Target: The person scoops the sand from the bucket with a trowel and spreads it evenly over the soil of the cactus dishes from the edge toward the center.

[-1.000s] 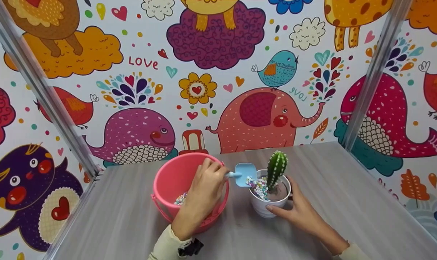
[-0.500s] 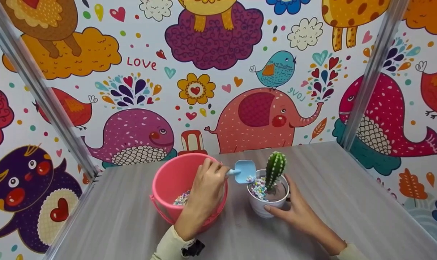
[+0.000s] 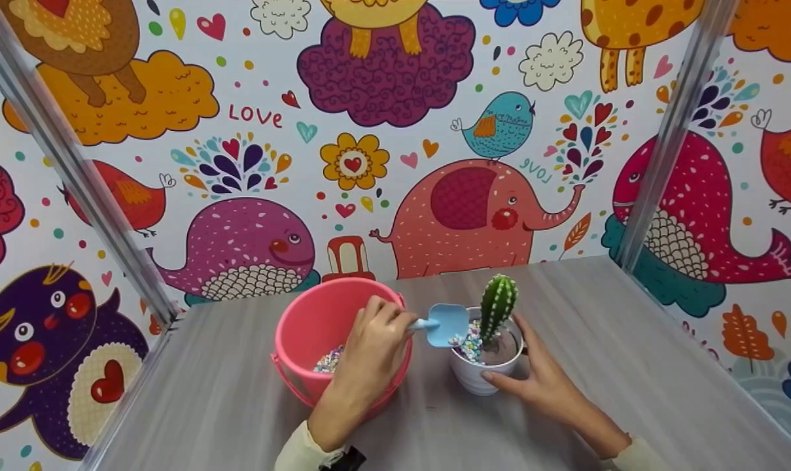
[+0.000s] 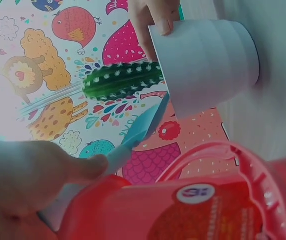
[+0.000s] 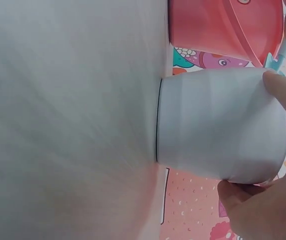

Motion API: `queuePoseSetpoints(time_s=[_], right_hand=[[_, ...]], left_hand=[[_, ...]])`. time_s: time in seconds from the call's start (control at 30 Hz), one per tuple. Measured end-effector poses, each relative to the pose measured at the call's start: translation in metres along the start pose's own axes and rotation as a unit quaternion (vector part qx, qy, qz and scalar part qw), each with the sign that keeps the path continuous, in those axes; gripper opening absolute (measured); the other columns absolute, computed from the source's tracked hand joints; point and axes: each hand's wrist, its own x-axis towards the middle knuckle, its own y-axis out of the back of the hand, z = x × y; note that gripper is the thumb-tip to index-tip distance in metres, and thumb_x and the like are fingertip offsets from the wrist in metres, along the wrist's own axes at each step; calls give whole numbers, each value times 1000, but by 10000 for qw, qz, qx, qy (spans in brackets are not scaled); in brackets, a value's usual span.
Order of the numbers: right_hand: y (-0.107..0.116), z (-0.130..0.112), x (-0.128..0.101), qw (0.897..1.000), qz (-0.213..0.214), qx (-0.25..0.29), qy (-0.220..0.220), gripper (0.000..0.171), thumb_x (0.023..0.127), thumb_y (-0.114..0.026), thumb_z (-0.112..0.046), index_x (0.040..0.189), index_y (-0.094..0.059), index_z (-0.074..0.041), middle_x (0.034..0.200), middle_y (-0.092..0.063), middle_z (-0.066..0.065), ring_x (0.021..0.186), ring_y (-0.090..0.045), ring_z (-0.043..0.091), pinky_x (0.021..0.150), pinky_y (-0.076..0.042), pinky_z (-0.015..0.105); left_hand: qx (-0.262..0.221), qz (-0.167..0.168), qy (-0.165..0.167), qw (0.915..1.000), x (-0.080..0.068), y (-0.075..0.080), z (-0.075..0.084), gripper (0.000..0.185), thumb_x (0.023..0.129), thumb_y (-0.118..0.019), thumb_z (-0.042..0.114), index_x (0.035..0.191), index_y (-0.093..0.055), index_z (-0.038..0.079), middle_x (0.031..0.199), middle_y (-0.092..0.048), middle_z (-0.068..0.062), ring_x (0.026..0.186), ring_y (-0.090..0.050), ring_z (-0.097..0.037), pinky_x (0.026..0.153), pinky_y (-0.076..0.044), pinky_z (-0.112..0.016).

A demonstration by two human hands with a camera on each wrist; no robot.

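Note:
My left hand [image 3: 369, 343] grips the handle of a light blue toy shovel [image 3: 449, 325]. In the head view the shovel's blade overlaps the left rim of a white flowerpot [image 3: 479, 379]; the left wrist view shows the blade [image 4: 148, 122] tilted against that rim. A green cactus [image 3: 498, 307] with pale spines stands in the pot. Small pastel beads [image 3: 472, 345] lie on the pot's left side, some at the blade's edge. My right hand [image 3: 542, 387] holds the pot from the right, thumb on the near side and fingers behind; the right wrist view shows the pot's base on the table.
A pink bucket [image 3: 303, 327] stands left of the pot, under my left forearm, with more beads [image 3: 330, 359] inside. The grey wood-grain table [image 3: 225, 373] meets a wall [image 3: 369, 85] printed with cartoon animals. Metal posts [image 3: 657, 144] edge the panels.
The shovel blade rose slightly, then lowered and shifted a little right over the pot's rim. Beads slid from it into the pot. My right hand and the pot have hardly moved.

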Motion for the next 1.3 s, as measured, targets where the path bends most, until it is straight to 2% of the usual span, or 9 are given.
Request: queuePoseSetpoints(time_s=[0.3, 0.47, 0.67, 0.8, 0.9, 1.03, 1.17, 1.23, 1.3], right_hand=[[-3, -2, -2, 9999, 42, 50, -124, 122, 83, -92, -54, 173, -17, -19, 176, -29, 16, 156, -42, 42, 121, -38, 70], [-3, -4, -3, 9998, 9, 35, -177, 121, 84, -91, -55, 173, -17, -20, 176, -29, 16, 155, -43, 42, 122, -38, 70], [-3, -5, -2, 9998, -25, 11, -193, 122, 84, -90, -56, 173, -16, -20, 177, -27, 16, 157, -40, 43, 122, -37, 71], [-4, -6, -2, 9998, -38, -13, -177, 123, 84, -91, -56, 174, -15, -20, 177, -25, 17, 160, -35, 44, 124, -32, 73], [-3, -6, -2, 9999, 1, -79, -125, 123, 83, -92, -56, 173, -17, -19, 176, -26, 17, 162, -31, 44, 124, -29, 75], [-1, -9, -2, 9997, 134, -90, -155, 123, 82, -92, -56, 173, -17, -22, 176, -27, 16, 161, -33, 46, 123, -28, 78], [0, -15, -3, 9988, 459, -8, -161, 113, 86, -89, -54, 171, -22, -25, 174, -31, 12, 156, -39, 42, 122, -33, 76], [0, -17, -4, 9973, 738, -13, -21, 101, 90, -87, -50, 168, -30, -22, 171, -37, 10, 153, -44, 37, 121, -37, 73], [0, -19, -5, 9942, 1061, -46, 163, 85, 95, -84, -44, 163, -40, -20, 165, -46, 6, 149, -47, 29, 120, -44, 63]], left_hand=[[107, -17, -231, 9997, -3, 6, 5, 26, 93, -85, 28, 115, -85, 15, 108, -78, -1, 106, -60, -18, 88, -56, -32], [214, 30, -323, 9992, -4, 6, 5, 28, 90, -88, 25, 116, -84, 15, 110, -78, -1, 108, -59, -18, 89, -56, -33], [371, 70, -366, 9986, -6, 6, 3, 37, 85, -94, 25, 120, -84, 15, 114, -78, -3, 111, -60, -18, 91, -57, -34], [411, 210, -372, 9982, -7, 6, 0, 35, 86, -93, 23, 119, -84, 14, 113, -78, -3, 109, -59, -19, 89, -56, -33], [350, 377, -360, 9980, -8, 7, -4, 32, 87, -93, 23, 117, -85, 14, 112, -78, -3, 108, -60, -19, 87, -57, -33], [3, 488, -253, 9985, -8, 9, -9, 30, 89, -90, 24, 117, -84, 14, 112, -78, -2, 109, -61, -19, 85, -57, -33], [-358, 510, -102, 9980, -9, 12, -16, 30, 90, -88, 25, 117, -84, 13, 111, -77, -2, 108, -59, -18, 83, -55, -33], [-477, 533, -16, 9974, -10, 14, -19, 31, 90, -89, 25, 117, -84, 12, 109, -77, -2, 108, -59, -17, 82, -55, -34], [-604, 542, 97, 9967, -12, 16, -23, 30, 91, -88, 24, 118, -83, 11, 109, -77, -2, 108, -58, -17, 83, -55, -34]])
